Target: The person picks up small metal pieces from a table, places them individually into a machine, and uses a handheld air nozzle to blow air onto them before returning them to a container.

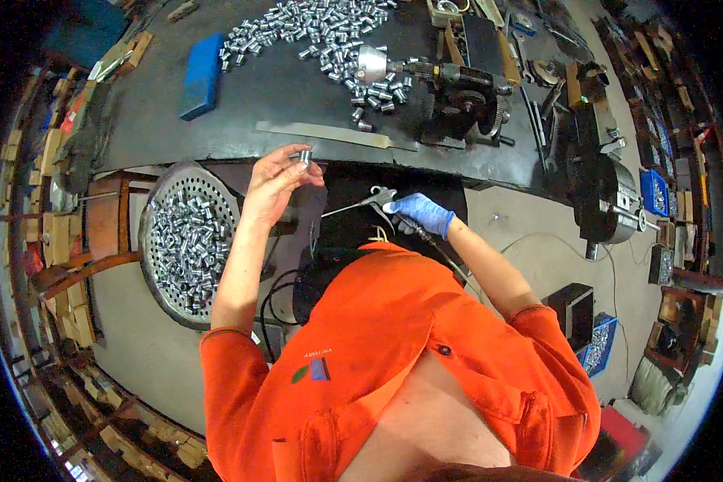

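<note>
Between the thumb and fingers of my bare left hand [275, 186] is a small shiny metal sleeve [305, 157], held up by the near edge of the bench. My right hand [422, 214], in a blue glove, is closed round an air blow gun [382, 196]. Its thin nozzle points left, below the sleeve and apart from it. To the left of my left forearm stands a round perforated metal basket [150, 277] heaped with similar sleeves [189, 249]. More loose sleeves [317, 32] lie in a pile at the far side of the bench.
On the dark bench [153, 136] lie a flat file [321, 134] and a blue block [202, 76]. A geared machine with a chuck [470, 100] stands right of the pile. Beyond my right arm are a hose [530, 235], a dark bin [569, 312] and a blue crate [602, 345].
</note>
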A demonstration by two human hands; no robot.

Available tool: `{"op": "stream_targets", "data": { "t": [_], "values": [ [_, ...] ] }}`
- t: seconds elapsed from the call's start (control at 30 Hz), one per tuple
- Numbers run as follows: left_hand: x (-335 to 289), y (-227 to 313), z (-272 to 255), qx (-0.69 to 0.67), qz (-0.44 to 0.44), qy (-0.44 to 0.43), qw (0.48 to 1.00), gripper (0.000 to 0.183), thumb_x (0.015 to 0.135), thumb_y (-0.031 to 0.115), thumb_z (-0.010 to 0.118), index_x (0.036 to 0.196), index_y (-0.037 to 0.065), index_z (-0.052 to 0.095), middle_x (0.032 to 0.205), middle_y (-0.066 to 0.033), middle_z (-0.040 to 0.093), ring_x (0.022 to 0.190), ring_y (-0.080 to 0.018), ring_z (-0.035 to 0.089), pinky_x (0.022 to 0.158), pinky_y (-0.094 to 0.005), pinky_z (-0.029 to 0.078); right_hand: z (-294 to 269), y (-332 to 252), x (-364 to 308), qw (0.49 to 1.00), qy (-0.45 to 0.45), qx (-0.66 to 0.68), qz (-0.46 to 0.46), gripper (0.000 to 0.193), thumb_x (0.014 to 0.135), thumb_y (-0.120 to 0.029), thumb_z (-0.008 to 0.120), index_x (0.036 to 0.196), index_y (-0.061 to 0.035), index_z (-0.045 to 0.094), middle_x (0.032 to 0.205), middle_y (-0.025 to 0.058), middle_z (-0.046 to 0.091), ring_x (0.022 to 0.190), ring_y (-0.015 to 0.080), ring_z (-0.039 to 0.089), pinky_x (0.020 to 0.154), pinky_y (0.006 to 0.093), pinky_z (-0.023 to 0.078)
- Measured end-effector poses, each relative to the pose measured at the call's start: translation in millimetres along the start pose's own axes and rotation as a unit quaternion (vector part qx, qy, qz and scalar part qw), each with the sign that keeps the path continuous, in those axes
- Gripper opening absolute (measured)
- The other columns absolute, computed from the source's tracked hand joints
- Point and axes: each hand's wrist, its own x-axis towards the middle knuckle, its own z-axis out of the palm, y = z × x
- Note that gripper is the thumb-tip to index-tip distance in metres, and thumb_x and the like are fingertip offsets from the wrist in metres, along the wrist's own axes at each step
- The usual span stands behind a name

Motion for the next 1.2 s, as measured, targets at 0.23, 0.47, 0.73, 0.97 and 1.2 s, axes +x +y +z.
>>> {"op": "stream_targets", "data": {
  "t": [0.23,0.47,0.73,0.97,1.2],
  "values": [
    [8.6,-3.2,1.8,0.026,0.002,-0.016,1.0,0.034,0.08,0.01,0.062,0.109,-0.005,0.051,0.085,-0.0173,0.062,0.078,-0.0248,0.062,0.073,-0.0359,0.051,2.7,-39.5,-102.7,0.981,0.031,0.098,-0.166,0.041,0.076,-0.032,0.067,0.106,-0.0044,0.06,0.064,-0.0035,0.053,0.052,0.0028,0.046,0.045,0.0175,0.036],
    [15.7,-27.3,5.0,0.014,-0.075,-0.031,0.997,0.03,0.086,0.019,0.055,0.104,-0.005,0.053,0.092,-0.02,0.062,0.085,-0.0278,0.062,0.077,-0.0368,0.05,-20.3,-51.3,-172.3,0.964,-0.042,0.17,-0.198,0.063,0.078,-0.032,0.063,0.129,-0.0054,0.035,0.091,0.0065,0.06,0.045,0.0014,0.039,0.036,0.0158,0.03],
    [27.8,-44.5,19.7,-0.087,-0.108,0.004,0.99,0.037,0.088,0.025,0.053,0.103,-0.008,0.051,0.1,-0.0225,0.059,0.094,-0.0305,0.06,0.083,-0.0376,0.049,-3.4,-50.4,-145.9,0.97,0.137,-0.152,-0.131,0.044,0.077,-0.043,0.063,0.099,-0.0052,0.062,0.082,0.0131,0.065,0.078,0.0223,0.063,0.069,0.033,0.048],
    [25.8,-28.8,28.3,0.452,0.021,-0.044,0.891,0.024,0.076,0.011,0.065,0.097,-0.001,0.06,0.094,-0.011,0.064,0.088,-0.0249,0.061,0.077,-0.0307,0.046,-14.1,-43.5,-130.0,0.973,0.123,-0.128,-0.147,0.045,0.077,-0.046,0.062,0.095,-0.005,0.062,0.074,0.0134,0.063,0.069,0.0202,0.061,0.064,0.0337,0.047],
    [23.2,-35.0,23.7,0.596,0.139,-0.115,0.782,0.028,0.071,0.01,0.068,0.096,0.0,0.06,0.095,-0.0141,0.062,0.09,-0.0303,0.06,0.079,-0.0335,0.047,-8.4,-49.0,-121.0,0.975,0.102,-0.135,-0.146,0.042,0.076,-0.043,0.065,0.09,-0.0034,0.063,0.069,0.0102,0.061,0.065,0.0151,0.057,0.063,0.0321,0.047]
  ]
}}
